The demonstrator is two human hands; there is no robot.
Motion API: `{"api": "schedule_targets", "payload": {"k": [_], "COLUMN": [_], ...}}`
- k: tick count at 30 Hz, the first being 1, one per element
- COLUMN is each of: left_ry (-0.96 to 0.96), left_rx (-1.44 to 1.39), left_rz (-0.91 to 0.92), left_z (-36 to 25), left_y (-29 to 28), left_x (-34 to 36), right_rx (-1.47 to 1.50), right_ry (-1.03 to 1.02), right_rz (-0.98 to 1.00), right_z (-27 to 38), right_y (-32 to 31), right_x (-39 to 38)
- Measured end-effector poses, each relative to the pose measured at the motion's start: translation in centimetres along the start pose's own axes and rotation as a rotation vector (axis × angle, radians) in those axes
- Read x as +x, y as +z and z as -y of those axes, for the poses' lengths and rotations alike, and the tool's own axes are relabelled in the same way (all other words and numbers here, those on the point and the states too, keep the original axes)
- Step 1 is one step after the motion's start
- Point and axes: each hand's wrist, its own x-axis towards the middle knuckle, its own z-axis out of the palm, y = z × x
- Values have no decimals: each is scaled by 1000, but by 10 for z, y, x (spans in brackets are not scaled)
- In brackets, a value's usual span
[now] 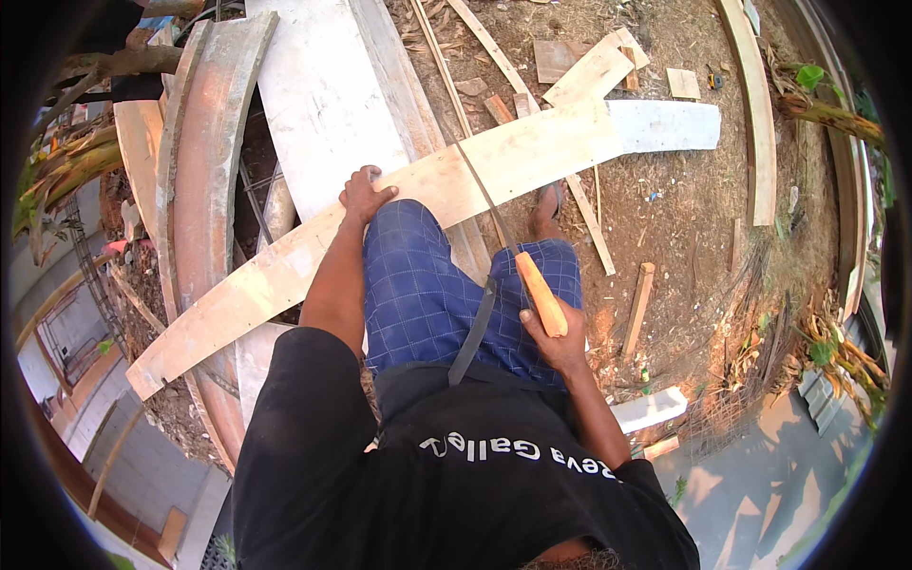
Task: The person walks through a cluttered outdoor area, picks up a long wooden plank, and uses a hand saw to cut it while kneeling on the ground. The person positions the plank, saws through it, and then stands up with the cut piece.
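Fingers (364, 176) of the left hand (363, 197) clasp the long curved plank (537, 157), slanting across in front of the person with the left knee (407, 226) over its near edge, while the partly hidden right fingers wrap a handsaw (503, 226) by its wooden handle (542, 296). Sawing crosswise seems the step in hand, though whether the teeth bite is unclear; the next move appears to call for firm pinning and a straight stroke.
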Motion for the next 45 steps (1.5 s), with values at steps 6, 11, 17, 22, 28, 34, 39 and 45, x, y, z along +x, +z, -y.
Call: {"api": "schedule_targets", "payload": {"k": [6,11,17,22,28,34,39,45], "left_ry": [-52,-47,-84,-63,-71,-79,-24,-125], "left_rx": [-31,-54,-68,-77,-75,-118,-73,-70], "left_rz": [23,20,25,3,-4,-15,-38,40], "left_z": [-10,-15,-16,-18,-7,-12,-16,11], "left_y": [-9,-15,-17,-15,-5,-11,-10,2], "left_x": [2,-2,-1,-1,0,3,5,8], "right_rx": [6,1,-7,-32,-105,-37,-84,-132], "right_ry": [44,64,90,102,170,239,160,275], "right_rz": [15,35,44,103,109,61,58,149], "right_z": [10,12,14,19,43,59,17,71], "right_y": [6,9,11,8,-9,-8,62,-27], "right_x": [22,35,37,44,25,49,143,21]}}
